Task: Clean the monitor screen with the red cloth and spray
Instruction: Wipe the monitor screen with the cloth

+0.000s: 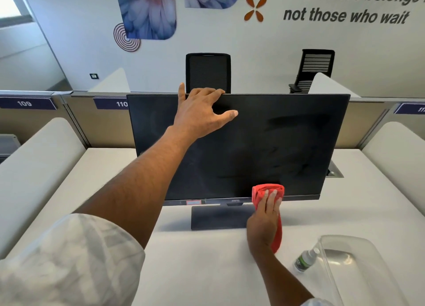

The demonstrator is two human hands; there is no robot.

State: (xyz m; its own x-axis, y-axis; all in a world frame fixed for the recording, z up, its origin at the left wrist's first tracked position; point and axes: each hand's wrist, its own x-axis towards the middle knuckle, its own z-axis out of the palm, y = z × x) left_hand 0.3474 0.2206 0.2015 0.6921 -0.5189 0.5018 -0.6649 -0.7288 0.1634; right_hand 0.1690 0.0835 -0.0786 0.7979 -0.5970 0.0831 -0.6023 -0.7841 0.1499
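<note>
A black monitor (264,145) stands on the white desk (202,259), its screen dark with faint wipe streaks on the right half. My left hand (202,112) grips the monitor's top edge, fingers over the back and thumb on the screen. My right hand (264,220) presses a bunched red cloth (268,189) against the screen's bottom edge, right of centre; the cloth's tail hangs down beside my wrist. A small clear spray bottle (305,259) with a green label lies on the desk at the lower right, apart from both hands.
A clear plastic tray (358,271) sits right of the spray bottle. The monitor's flat base (218,217) lies in front of me. White padded dividers (41,168) flank the desk. Two black chairs (208,72) stand behind the partition.
</note>
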